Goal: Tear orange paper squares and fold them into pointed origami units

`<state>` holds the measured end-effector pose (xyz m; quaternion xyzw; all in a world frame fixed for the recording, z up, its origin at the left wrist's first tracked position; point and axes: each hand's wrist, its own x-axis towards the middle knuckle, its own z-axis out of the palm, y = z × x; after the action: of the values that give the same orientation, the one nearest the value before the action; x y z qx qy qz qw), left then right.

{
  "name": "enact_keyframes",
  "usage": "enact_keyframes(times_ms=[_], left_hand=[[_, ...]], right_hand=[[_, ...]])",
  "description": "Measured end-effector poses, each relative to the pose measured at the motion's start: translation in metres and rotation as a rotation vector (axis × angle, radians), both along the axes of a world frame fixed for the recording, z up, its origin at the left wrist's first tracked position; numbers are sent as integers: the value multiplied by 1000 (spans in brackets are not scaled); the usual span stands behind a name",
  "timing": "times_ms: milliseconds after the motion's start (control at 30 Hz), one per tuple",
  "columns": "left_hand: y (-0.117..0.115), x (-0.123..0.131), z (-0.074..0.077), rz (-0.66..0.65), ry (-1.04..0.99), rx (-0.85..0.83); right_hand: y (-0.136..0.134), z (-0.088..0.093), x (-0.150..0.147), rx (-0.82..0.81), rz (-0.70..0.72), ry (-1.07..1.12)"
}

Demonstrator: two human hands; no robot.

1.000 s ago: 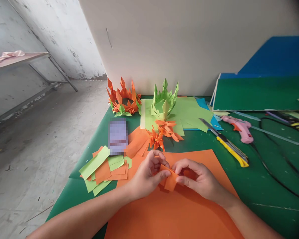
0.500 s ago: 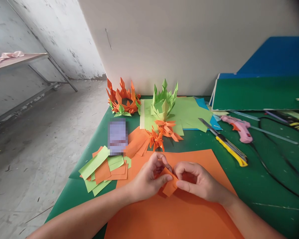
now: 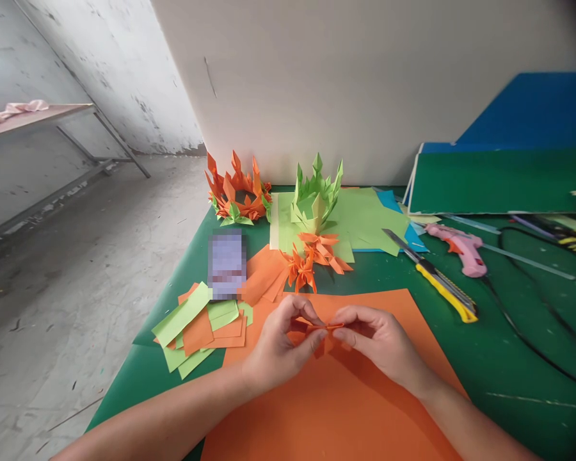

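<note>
Between both hands is a small folded piece of orange paper (image 3: 335, 326), seen nearly edge-on. My left hand (image 3: 288, 339) pinches its left side with thumb and fingertips. On its right end, my right hand (image 3: 379, 339) closes thumb and forefinger. Both hands are held over a large orange sheet (image 3: 326, 410). Just beyond them lie folded orange paper flowers (image 3: 301, 266). Behind those, a green paper crown (image 3: 317, 195) stands on green sheets (image 3: 369, 221), and an orange paper crown (image 3: 237, 189) with green leaves is to its left.
Orange and green paper pieces (image 3: 196, 330) are heaped at the left, near a blurred purple rectangle (image 3: 226, 262). A yellow utility knife (image 3: 441, 291), its blade out, and a pink glue gun (image 3: 461, 246) with a black cord lie right. Blue and green boards (image 3: 499, 179) lean behind.
The orange paper has been tilted from showing its flat face to nearly edge-on. My right fingers have shifted up slightly along its right end; both hands still pinch it.
</note>
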<state>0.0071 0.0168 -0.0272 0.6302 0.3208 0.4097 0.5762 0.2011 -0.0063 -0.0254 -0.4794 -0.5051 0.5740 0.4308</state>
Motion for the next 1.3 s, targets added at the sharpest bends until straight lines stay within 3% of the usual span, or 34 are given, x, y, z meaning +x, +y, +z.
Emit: enact_keyframes(times_ms=[467,833,1300], left_hand=[[0,3,2,115,99,46],[-1,2,6,58,139,133],[3,4,3,110,-7,-109]], right_hand=[[-5,2,-7,148,-100,-116],[-7,8,-11,213,-37,-174],[-7,6,-9,185,-110,-191]])
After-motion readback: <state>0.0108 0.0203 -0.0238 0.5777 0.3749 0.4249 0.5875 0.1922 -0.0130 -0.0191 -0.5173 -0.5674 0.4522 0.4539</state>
